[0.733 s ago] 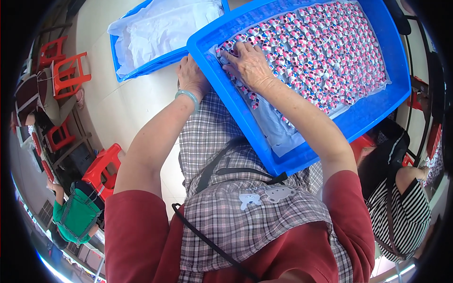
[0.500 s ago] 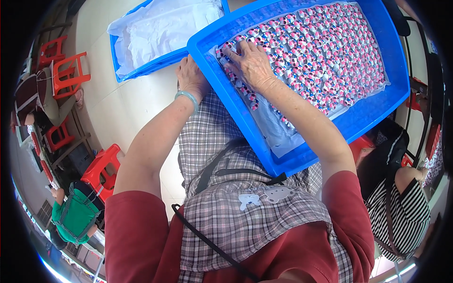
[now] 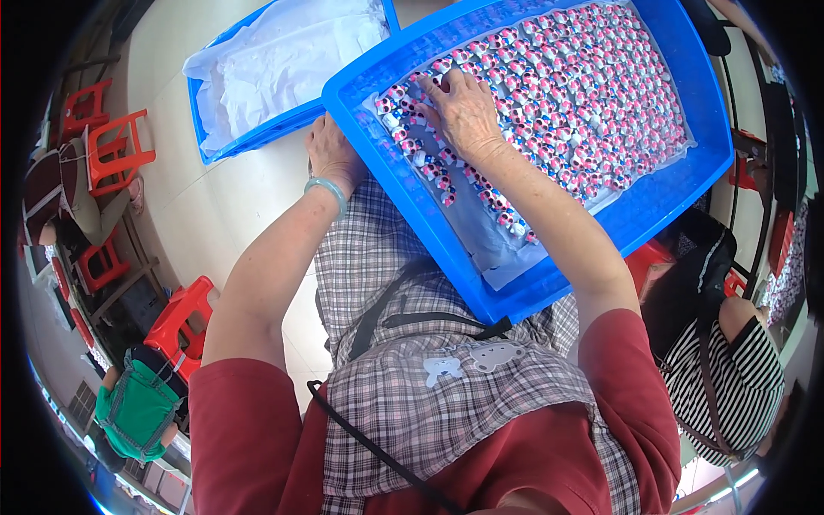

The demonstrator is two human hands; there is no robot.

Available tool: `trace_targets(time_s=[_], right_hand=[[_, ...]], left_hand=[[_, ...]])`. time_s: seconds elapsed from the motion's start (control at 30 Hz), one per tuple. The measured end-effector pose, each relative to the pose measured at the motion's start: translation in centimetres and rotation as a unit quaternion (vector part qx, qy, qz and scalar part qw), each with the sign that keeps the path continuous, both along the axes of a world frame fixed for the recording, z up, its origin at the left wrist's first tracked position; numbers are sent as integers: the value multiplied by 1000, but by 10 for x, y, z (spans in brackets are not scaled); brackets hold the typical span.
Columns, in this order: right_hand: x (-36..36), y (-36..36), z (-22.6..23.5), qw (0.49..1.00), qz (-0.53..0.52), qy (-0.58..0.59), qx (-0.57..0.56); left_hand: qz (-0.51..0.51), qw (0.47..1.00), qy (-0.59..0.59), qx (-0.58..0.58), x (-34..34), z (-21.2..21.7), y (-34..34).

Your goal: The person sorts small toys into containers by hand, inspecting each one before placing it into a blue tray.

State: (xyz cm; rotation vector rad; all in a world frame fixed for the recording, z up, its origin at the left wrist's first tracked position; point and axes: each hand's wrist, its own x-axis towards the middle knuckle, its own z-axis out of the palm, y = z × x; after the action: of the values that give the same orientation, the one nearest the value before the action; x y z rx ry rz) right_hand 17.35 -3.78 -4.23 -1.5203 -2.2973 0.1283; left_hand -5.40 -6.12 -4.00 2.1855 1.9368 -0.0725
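Small painted figurines [image 3: 558, 103] in pink, white and blue lie in dense rows on white lining paper [image 3: 493, 253] inside a large blue plastic tub [image 3: 412, 202]. My right hand [image 3: 465, 116] reaches over the near left part of the tub, fingers spread and touching figurines at the left end. Thumb and index finger stand apart, with loose figurines around them. My left hand [image 3: 333, 154], a pale green bangle [image 3: 329, 190] at its wrist, is closed against the outside of the tub's left wall; its thumb side is partly hidden.
A second blue tub [image 3: 257, 129] lined with crumpled white paper stands at the far left. Red stools [image 3: 184, 318] stand along the left. A person in green [image 3: 142, 403] sits at lower left, another in a striped top [image 3: 730, 378] at right. My plaid apron [image 3: 455, 378] lies below the tub.
The view has shifted slightly, so the tubs sit further left. My right hand's fingers have bent more, and figurines near them lie spread differently, with more bare paper showing between them.
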Motion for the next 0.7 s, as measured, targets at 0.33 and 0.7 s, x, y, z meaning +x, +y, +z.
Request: trace_targets(time_s=[0.33, 0.7], right_hand=[[17, 7, 0, 999, -35, 16, 16], [33, 15, -2, 997, -76, 12, 27]], left_hand=[[-4, 1000, -11, 18, -1, -2, 0], [16, 999, -33, -3, -4, -6, 1]])
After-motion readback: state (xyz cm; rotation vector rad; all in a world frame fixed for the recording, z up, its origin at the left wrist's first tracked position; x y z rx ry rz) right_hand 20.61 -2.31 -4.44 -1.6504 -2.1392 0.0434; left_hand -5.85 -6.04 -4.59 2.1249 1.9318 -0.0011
